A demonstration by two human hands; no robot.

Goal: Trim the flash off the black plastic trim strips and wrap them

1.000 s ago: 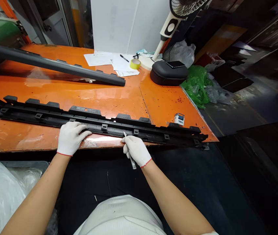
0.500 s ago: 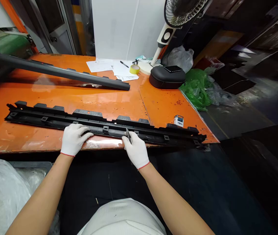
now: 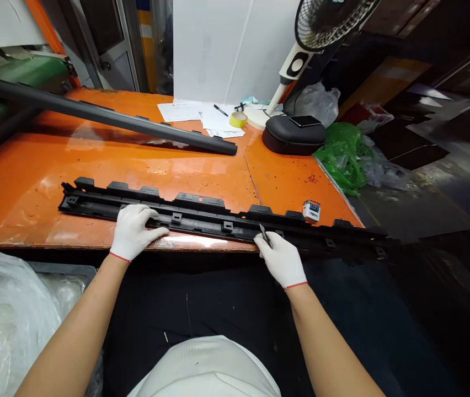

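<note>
A long black plastic trim strip [image 3: 202, 215] lies along the front edge of the orange table, its ribbed, tabbed side facing up. In a white glove, my left hand [image 3: 134, 230] grips the strip's near edge left of its middle, fingers over the top and thumb along the front. My right hand [image 3: 281, 258], gloved too, is closed around a small dark knife [image 3: 265, 235] whose blade points up and away. That hand rests at the strip's near edge, right of the middle. The strip's right end reaches past the table corner.
A second dark strip [image 3: 135, 122] slants across the back left, by a green roller [image 3: 32, 74]. Behind are papers [image 3: 181, 111], yellow tape [image 3: 238, 119], a fan [image 3: 290, 69] and a black case [image 3: 293, 135]. A small white device [image 3: 311, 210] sits just behind the strip.
The trim strip has slid to the right along the table edge. My right hand has moved right with the knife. My left hand keeps its grip, and the view has shifted slightly.
</note>
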